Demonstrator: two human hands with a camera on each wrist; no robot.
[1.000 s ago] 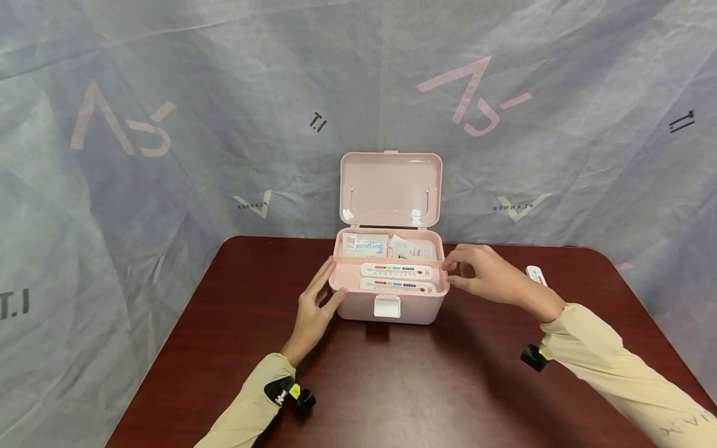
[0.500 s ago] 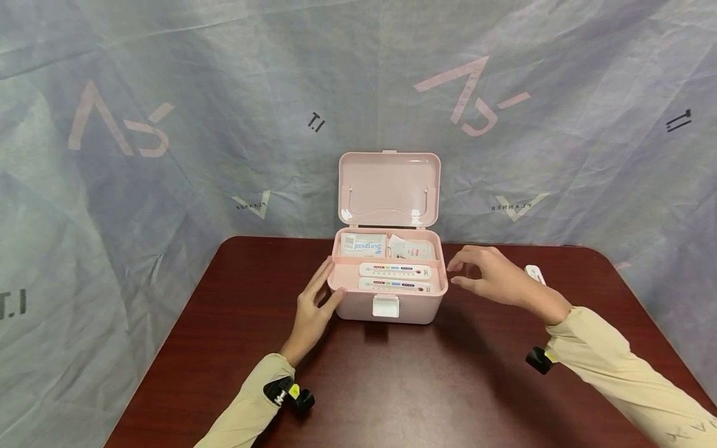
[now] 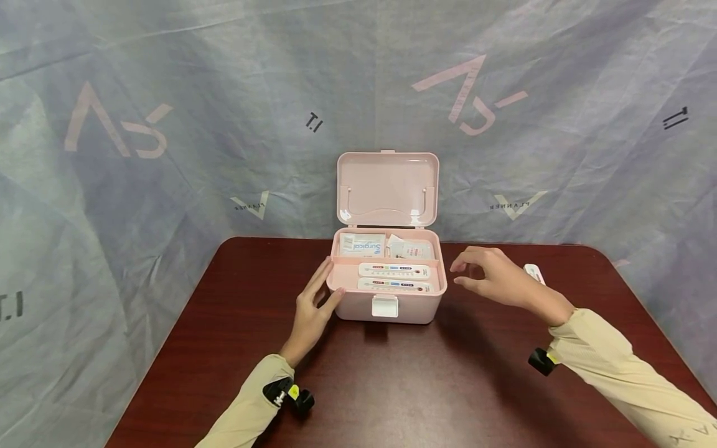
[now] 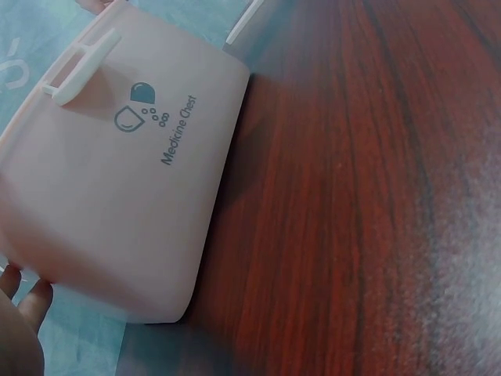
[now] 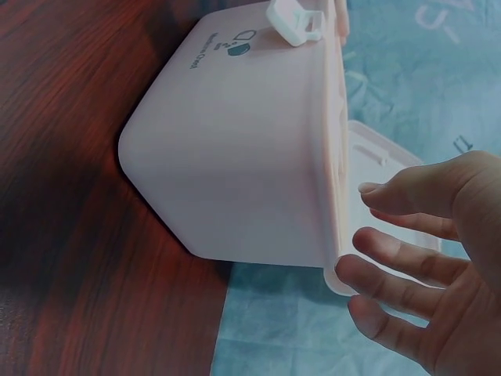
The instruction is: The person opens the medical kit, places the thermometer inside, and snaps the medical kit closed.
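Note:
A pink medicine chest (image 3: 386, 308) stands with its lid (image 3: 388, 190) raised; "Medicine Chest" is printed on its front in the left wrist view. Two white thermometers (image 3: 394, 270) lie in the front part of its tray, side by side. Behind them sit a Surgical packet (image 3: 362, 244) and a smaller white packet (image 3: 411, 249). My left hand (image 3: 310, 314) touches the chest's left side, fingers extended, its thumb at the front rim. Just right of the chest hovers my right hand (image 3: 490, 277), fingers loosely bent with nothing between them, apart from the rim in the right wrist view.
Another white thermometer-like strip (image 3: 534, 274) lies on the dark red wooden table (image 3: 386, 386), partly behind my right wrist. A printed grey cloth (image 3: 224, 112) hangs behind the table and along its sides. The chest's white latch (image 3: 384, 306) hangs down in front.
My right hand has drawn back to the right from the chest's right rim. The left hand stays at the left side, and the thermometers lie as before.

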